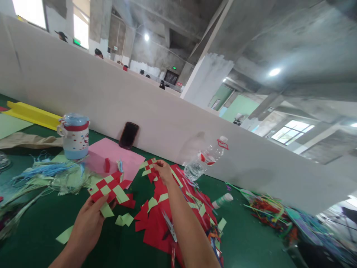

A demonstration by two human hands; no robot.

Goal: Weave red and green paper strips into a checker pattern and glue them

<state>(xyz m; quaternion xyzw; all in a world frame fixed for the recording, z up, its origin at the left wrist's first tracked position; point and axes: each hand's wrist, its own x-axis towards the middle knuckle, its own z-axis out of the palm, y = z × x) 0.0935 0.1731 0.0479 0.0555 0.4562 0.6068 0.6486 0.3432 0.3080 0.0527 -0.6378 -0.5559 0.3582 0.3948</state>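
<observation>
My left hand [90, 219] pinches a red and pale green woven paper fish [107, 190] by its lower edge, thumb on top. Loose strip ends stick out on its right side. Farther off, my right hand [164, 171] has its fingers closed on a smaller woven paper piece [150, 166] in the same checkered colours. Beneath my right forearm lies a heap of red paper [156, 223] with green scraps over it. Metal scissors [169, 225] rest on the heap, partly covered by the arm. A few green paper scraps [124, 219] lie between my hands.
A blue and white cup [75, 137] stands at the left by pink paper [111, 150]. A phone [128, 134] leans on the white partition [156, 119]. Right of the heap are a clear bottle [202, 162], a glue stick [222, 201] and a tangle of coloured strips [267, 208].
</observation>
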